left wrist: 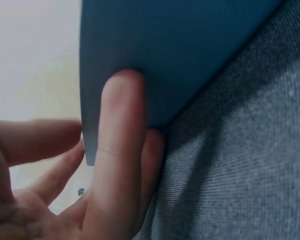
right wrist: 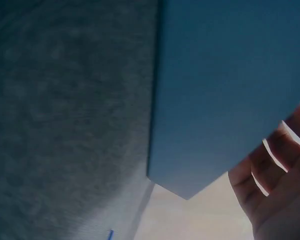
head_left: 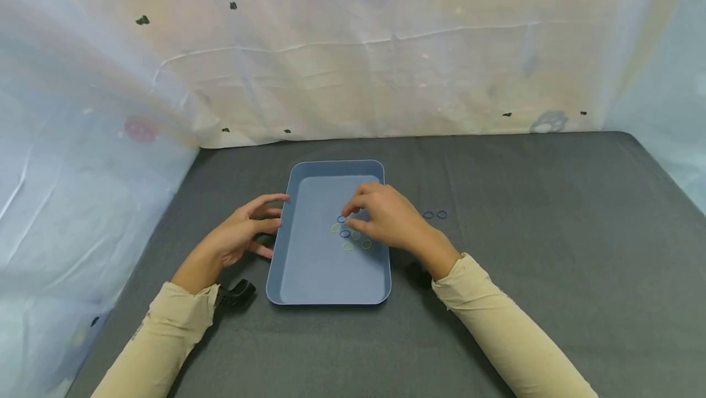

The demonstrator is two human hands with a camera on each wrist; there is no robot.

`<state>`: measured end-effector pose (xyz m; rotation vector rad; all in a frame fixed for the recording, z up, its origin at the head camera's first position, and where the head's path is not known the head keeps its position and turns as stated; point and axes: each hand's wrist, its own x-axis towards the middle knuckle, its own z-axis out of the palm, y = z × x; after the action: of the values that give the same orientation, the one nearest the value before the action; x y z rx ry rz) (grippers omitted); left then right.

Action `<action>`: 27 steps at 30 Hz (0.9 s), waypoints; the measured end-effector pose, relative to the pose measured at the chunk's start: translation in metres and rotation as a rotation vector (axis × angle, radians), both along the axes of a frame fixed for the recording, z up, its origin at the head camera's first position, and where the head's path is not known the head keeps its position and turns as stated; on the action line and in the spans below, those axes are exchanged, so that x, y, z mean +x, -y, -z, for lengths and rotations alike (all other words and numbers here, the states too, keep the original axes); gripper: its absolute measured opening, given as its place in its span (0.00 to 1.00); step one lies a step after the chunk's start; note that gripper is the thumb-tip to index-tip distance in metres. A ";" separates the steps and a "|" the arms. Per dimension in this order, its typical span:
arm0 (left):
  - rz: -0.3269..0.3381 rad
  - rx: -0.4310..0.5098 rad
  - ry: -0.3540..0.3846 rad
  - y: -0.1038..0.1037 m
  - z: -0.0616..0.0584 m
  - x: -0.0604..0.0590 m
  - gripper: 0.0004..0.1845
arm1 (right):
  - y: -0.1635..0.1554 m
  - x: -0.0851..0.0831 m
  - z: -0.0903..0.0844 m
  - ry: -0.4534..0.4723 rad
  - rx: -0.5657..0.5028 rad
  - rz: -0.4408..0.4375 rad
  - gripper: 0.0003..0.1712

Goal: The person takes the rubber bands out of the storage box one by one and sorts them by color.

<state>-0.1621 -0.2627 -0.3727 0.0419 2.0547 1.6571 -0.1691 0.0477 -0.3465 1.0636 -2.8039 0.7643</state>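
Note:
A blue-grey tray [head_left: 331,281] lies on the table, holding several thin small rings, some yellow and some blue. My left hand [head_left: 242,229] rests at the tray's left side with its fingers spread, fingertips on the wall and rim; in the left wrist view one finger [left wrist: 121,115] lies along the outer wall. Over the tray hovers my right hand [head_left: 386,214], thumb and index finger apart right at a blue ring [head_left: 341,219]. Below it lie another blue ring [head_left: 345,234] and a yellow ring [head_left: 348,246]. In the right wrist view the tray wall [right wrist: 215,100] hides the fingertips.
Right of the tray, two dark blue rings [head_left: 442,214] lie side by side on the grey cloth [head_left: 524,232]. A black wrist mount [head_left: 237,294] sits by the left sleeve. Pale printed curtains [head_left: 386,79] enclose the table at the back and sides.

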 end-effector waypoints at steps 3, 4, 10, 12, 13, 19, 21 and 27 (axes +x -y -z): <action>0.007 -0.010 -0.006 0.001 -0.002 0.001 0.31 | 0.001 0.000 0.004 0.007 0.015 0.011 0.08; 0.008 -0.016 -0.007 0.001 -0.002 0.001 0.31 | 0.002 0.000 0.005 0.002 0.020 0.013 0.08; 0.026 -0.026 -0.027 -0.002 -0.003 0.000 0.33 | 0.002 0.005 0.010 -0.063 0.077 0.021 0.07; 0.034 -0.023 -0.029 -0.005 -0.001 0.001 0.33 | 0.002 0.009 0.012 -0.071 0.105 0.027 0.07; 0.036 -0.023 -0.029 -0.006 0.000 0.001 0.33 | 0.002 0.011 0.013 -0.070 0.118 0.028 0.07; 0.030 -0.031 -0.028 -0.007 0.002 0.002 0.32 | 0.007 0.016 0.018 -0.083 0.176 0.026 0.08; 0.029 -0.034 -0.031 -0.006 0.001 0.003 0.32 | 0.008 0.016 0.018 -0.093 0.179 0.036 0.08; 0.029 -0.035 -0.032 -0.006 -0.002 0.002 0.32 | 0.009 0.015 0.017 -0.094 0.202 0.072 0.06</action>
<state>-0.1604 -0.2569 -0.3711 0.0860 2.0966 1.6130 -0.1539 0.0386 -0.3638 0.9892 -2.8672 0.4192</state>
